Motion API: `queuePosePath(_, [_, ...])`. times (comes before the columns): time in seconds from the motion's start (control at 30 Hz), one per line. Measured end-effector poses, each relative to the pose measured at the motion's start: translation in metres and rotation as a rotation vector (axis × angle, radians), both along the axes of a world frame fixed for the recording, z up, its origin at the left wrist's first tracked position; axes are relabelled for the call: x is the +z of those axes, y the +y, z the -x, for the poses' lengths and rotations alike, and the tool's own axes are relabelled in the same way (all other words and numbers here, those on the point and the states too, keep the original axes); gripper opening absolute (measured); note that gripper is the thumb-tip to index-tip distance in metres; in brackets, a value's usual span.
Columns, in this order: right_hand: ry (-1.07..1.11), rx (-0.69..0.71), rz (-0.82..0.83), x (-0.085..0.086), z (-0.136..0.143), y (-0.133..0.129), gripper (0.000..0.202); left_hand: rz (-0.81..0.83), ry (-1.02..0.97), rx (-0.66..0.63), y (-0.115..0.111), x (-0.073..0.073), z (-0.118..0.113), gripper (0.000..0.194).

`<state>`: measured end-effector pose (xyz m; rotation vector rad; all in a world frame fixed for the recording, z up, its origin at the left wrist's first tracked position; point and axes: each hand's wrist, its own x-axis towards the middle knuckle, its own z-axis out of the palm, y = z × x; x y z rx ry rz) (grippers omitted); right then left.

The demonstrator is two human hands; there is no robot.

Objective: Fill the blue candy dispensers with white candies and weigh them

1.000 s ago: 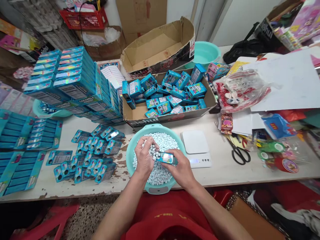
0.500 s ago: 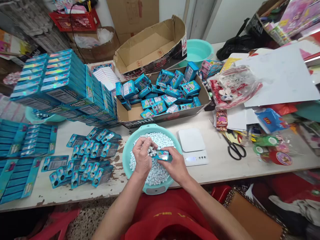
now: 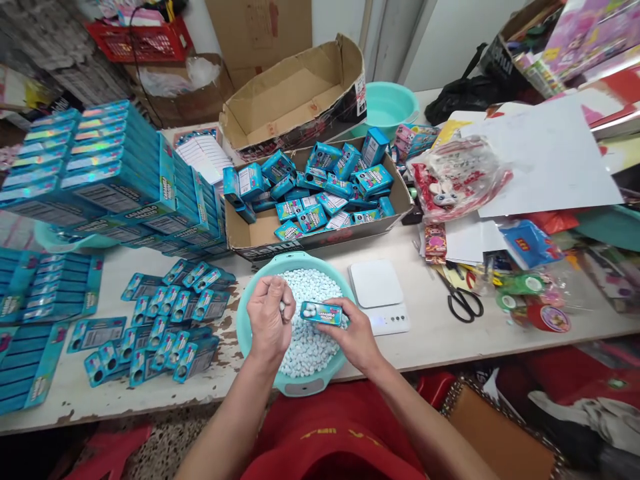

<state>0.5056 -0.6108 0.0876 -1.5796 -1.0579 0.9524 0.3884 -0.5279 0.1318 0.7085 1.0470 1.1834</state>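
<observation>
My right hand (image 3: 356,335) grips a small blue candy box (image 3: 326,314) by its end, its printed edge face up. White candies show in the round hole at the box's left end. Just left of it, my left hand (image 3: 270,313) is closed with pale candies peeking out between the fingers. Both hands are above a turquoise basin (image 3: 243,337) filled with small whitish candies (image 3: 307,357). A white kitchen scale (image 3: 376,283) stands right of the basin. Behind it, a cardboard box (image 3: 250,233) contains many blue candy boxes (image 3: 313,218).
Loose blue boxes with round holes (image 3: 165,313) lie left of the basin. A tall stack of blue display packs (image 3: 115,173) rises behind them. Black-handled scissors (image 3: 464,303), tape rolls (image 3: 520,285) and a plastic bag (image 3: 460,173) clutter the right side. An open carton (image 3: 295,100) stands behind.
My left hand has drawn back to the left from the box's hole and closed around candies. The box in my right hand has shifted slightly left, and candies now show in its hole.
</observation>
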Motion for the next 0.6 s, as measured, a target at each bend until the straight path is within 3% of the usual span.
queuePosePath(0.07, [0.048, -0.022, 0.041, -0.007, -0.005, 0.000, 0.031, 0.008, 0.105, 0.042, 0.006, -0.021, 0.007, 0.028])
queuePosePath(0.13, [0.088, -0.014, 0.050, -0.010, -0.008, 0.001, 0.033, 0.026, 0.298, -0.001, 0.010, -0.050, 0.017, 0.027])
queuePosePath(0.2, [0.122, -0.009, 0.024, -0.008, -0.010, 0.004, 0.035, 0.012, 0.525, -0.190, 0.010, -0.074, 0.029, 0.022])
queuePosePath(0.27, [0.133, -0.005, -0.013, -0.004, -0.010, 0.007, 0.034, -0.034, 0.700, -0.342, 0.011, -0.085, 0.040, 0.022])
queuePosePath(0.37, [0.167, 0.025, -0.044, 0.002, -0.011, 0.013, 0.033, -0.112, 0.840, -0.272, 0.026, -0.073, 0.048, 0.027])
queuePosePath(0.47, [0.257, 0.012, -0.017, 0.001, -0.022, 0.015, 0.036, -0.291, 0.977, -0.149, 0.074, -0.048, 0.036, 0.025])
queuePosePath(0.53, [0.282, -0.077, 0.001, -0.004, -0.040, 0.013, 0.038, -0.412, 1.134, -0.208, 0.122, -0.039, 0.019, 0.024])
queuePosePath(0.6, [0.251, -0.208, 0.000, -0.013, -0.065, 0.010, 0.039, -0.408, 1.356, -0.403, 0.170, -0.040, 0.000, 0.024])
